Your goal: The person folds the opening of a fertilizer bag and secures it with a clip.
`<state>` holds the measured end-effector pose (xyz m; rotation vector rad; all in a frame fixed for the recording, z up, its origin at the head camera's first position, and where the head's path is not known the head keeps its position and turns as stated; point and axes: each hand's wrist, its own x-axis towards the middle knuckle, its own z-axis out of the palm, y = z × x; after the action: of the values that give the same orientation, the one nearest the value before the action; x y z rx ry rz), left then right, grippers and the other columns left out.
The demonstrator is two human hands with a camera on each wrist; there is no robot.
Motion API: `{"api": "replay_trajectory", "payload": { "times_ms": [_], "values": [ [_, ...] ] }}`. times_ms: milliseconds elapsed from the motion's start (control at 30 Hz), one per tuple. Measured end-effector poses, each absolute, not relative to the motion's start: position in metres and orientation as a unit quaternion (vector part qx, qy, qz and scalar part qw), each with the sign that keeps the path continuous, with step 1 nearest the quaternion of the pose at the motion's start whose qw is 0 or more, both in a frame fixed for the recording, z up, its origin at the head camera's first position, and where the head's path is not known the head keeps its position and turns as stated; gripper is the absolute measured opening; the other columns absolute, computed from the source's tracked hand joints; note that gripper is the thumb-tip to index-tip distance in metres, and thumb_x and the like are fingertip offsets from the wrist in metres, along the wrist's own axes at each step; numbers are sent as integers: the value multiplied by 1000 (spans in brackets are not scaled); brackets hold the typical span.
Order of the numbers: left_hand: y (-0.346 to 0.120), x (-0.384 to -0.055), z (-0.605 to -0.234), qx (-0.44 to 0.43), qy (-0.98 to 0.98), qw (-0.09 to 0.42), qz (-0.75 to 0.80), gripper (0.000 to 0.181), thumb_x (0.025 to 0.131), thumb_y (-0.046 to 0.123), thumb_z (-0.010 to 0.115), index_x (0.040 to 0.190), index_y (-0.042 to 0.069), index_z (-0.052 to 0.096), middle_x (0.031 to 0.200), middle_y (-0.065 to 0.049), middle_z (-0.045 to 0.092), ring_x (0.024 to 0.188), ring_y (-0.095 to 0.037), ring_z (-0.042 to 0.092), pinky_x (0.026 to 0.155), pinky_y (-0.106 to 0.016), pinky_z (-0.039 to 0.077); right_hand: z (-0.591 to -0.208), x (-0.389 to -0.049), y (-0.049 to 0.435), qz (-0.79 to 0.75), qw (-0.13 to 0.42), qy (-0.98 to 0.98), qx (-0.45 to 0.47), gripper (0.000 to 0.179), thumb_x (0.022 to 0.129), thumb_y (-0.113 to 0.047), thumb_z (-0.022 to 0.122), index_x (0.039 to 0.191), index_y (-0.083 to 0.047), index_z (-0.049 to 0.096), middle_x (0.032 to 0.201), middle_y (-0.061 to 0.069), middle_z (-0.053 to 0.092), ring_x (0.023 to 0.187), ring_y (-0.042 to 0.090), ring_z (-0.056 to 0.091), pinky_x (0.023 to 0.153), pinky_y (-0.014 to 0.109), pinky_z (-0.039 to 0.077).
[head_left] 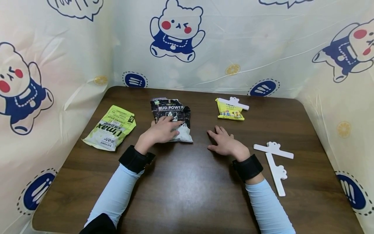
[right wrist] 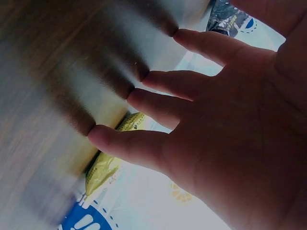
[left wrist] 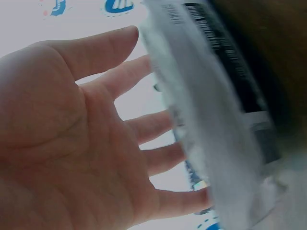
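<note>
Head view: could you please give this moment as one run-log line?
left hand: touching black-and-white BUD POWER bag | right hand: fingertips on table | small yellow packet: white clip attached

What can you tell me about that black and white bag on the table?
The black and white bag looks like crinkled plastic film, black toward the far end and whitish nearer the person. "BUD POWER" is printed across its black part. It lies on the brown table, right of the green bag. The left hand rests on it, fingers spread, hiding some print. Whether it is open, I can't tell.
</note>
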<state>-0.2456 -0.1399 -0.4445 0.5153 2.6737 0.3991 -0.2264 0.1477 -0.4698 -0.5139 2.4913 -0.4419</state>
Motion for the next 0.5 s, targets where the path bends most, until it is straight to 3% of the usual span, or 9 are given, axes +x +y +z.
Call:
{"api": "replay_trajectory", "payload": {
  "times_ms": [500],
  "values": [
    [-137, -244, -445, 194, 952, 204, 118, 53, 109, 37, 52, 161, 31, 40, 169, -23, 29, 150, -51, 27, 109, -83, 28, -470, -226, 147, -159, 275, 929, -192, 70, 107, -33, 58, 165, -8, 27, 172, 32, 8, 158, 49, 3, 116, 81, 18]
  ]
}}
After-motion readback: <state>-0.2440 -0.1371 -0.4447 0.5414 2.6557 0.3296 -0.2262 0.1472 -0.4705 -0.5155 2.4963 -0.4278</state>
